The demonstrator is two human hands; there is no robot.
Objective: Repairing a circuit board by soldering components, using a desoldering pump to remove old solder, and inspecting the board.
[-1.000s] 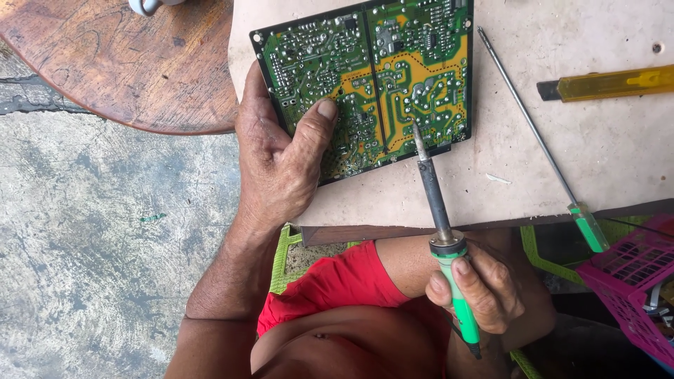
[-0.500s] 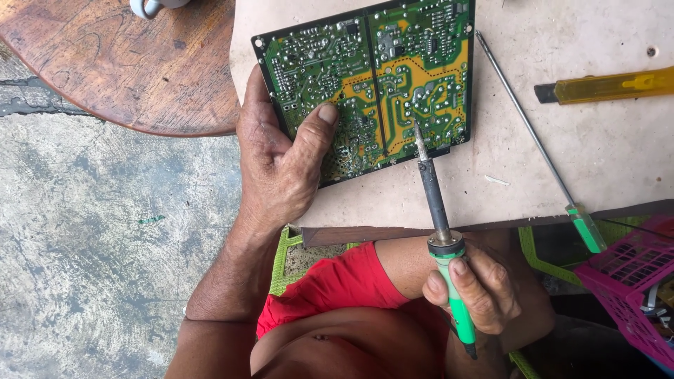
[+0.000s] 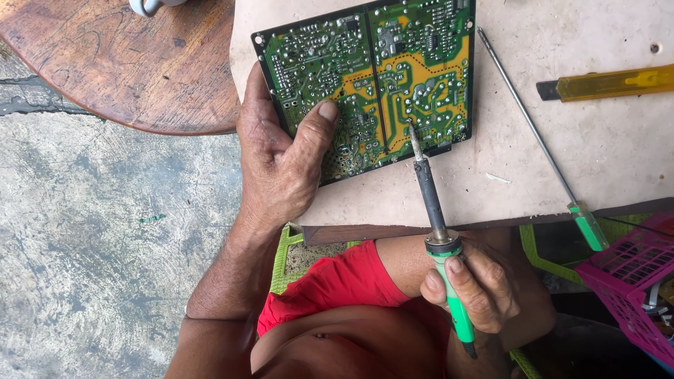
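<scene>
My left hand [image 3: 281,165] grips the board [image 3: 372,84] on the tabletop [image 3: 562,112], right hand [image 3: 477,288] fingers closed on the iron [image 3: 435,210], its tip on the board, screwdriver [image 3: 537,133] and knife [image 3: 607,83] lying to the right.

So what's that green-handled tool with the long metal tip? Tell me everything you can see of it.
It is a soldering iron: a bright green plastic handle, a metal collar above it, then a dark slim barrel ending in a pale pointed tip. The right hand grips the handle, thumb and fingers wrapped round it. The iron tilts up and slightly left, its tip resting on or just above the lower edge of the green and yellow circuit board, which the left hand steadies on the pale table. No smoke shows.
</scene>
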